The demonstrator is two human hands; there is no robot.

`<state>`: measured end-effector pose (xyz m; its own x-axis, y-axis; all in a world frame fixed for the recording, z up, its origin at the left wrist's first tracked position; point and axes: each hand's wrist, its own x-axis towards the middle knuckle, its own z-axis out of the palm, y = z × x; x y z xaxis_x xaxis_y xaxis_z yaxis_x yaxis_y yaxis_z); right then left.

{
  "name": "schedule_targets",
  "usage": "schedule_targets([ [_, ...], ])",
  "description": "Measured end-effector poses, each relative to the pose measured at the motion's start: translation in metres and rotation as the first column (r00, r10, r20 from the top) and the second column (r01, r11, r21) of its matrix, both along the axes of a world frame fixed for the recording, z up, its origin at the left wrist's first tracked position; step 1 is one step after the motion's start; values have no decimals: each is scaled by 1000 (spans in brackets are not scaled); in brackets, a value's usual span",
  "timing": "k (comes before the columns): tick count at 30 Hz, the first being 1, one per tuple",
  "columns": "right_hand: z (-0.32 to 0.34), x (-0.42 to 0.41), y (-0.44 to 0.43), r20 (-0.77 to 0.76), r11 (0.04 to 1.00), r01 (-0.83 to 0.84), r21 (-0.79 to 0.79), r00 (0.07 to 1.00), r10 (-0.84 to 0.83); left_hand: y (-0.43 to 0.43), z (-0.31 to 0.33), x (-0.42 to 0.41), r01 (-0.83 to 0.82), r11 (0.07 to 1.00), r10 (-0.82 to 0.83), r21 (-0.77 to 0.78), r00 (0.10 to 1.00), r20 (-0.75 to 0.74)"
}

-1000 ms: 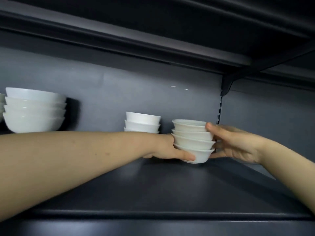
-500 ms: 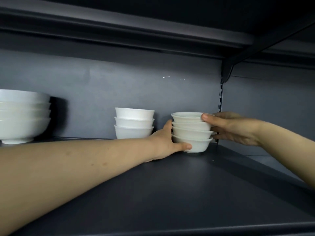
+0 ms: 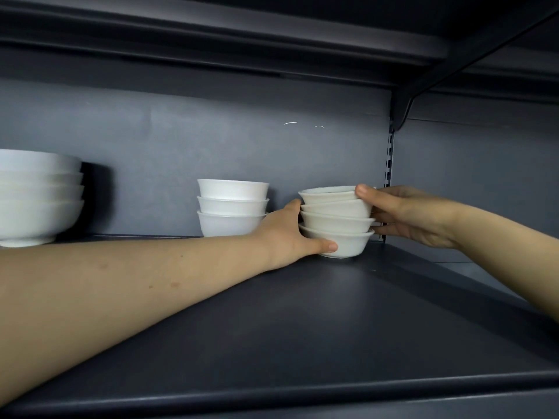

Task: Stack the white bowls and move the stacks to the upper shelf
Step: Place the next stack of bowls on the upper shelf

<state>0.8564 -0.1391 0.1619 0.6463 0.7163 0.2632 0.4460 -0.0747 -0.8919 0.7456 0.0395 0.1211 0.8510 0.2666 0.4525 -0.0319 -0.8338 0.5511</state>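
Head view, and both hands are on the four-bowl stack (image 3: pixel 337 225), deep on the dark shelf (image 3: pixel 302 328). Left hand (image 3: pixel 287 234), at the end of a long bare forearm from the lower left, has its thumb wrapped across the front of the bottom bowl. Its other fingers curl up round the stack's left side, mostly hidden behind it. Right hand (image 3: pixel 405 216), in from the right, has its thumb clamped on the top bowl's rim and its fingers curved against the stack's right flank. So it's gripped from both sides! The bottom bowl's foot looks to sit on the shelf, close to the back panel (image 3: pixel 181 146) and right in front of the slotted upright (image 3: pixel 388 164). The top bowl sits a touch tilted in the one below. Just beside it on the left, the three-bowl stack (image 3: pixel 233 207) stands against the panel, its lower right edge hidden by the left hand. Well apart, at the far left, big bowls (image 3: pixel 36 198) stand four deep, cut off by the frame. Overhead runs a dark ledge (image 3: pixel 272 34), with a bracket (image 3: pixel 405 107) at the upright's top.
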Motion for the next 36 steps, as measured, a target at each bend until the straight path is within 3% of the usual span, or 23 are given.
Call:
schedule_targets([
  [17, -3, -2, -1, -17, 999, 44, 24, 999, -44, 6, -7, 12, 123, 970, -122, -212, 992, 20],
  [31, -6, -1, -1, -45, 999, 26, 36, 999, -25, 5, -3, 7, 56, 990, -56, -132, 998, 1],
  [36, 0, 0, -2, -36, 999, 12, -34, 999, -13, 5, -4, 8, 27, 996, -29, -82, 999, -31],
])
